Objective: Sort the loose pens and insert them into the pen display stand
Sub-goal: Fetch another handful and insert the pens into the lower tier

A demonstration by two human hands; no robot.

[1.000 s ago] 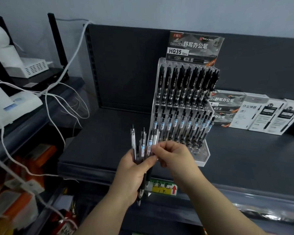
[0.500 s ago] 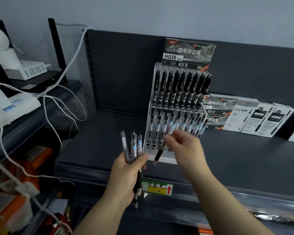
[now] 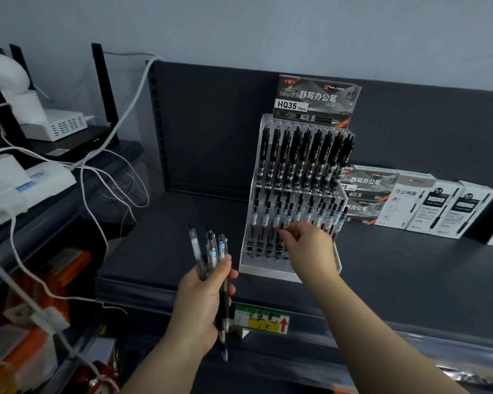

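1. Our left hand [image 3: 202, 302] gripped the loose pens [image 3: 214, 251] upright in a fist, just in front of the shelf [image 3: 168, 251].
2. Our right hand [image 3: 310, 248] reached forward, fingertips pinching a single pen [image 3: 279, 220] at the lower row of the pen display stand [image 3: 268, 271].

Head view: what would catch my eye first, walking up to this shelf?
The clear pen display stand packed with black pens, upright on the dark shelf under its HQ35 card. In front, the left hand grips a bunch of loose pens, while the right hand pinches one pen at the stand's lower tier.
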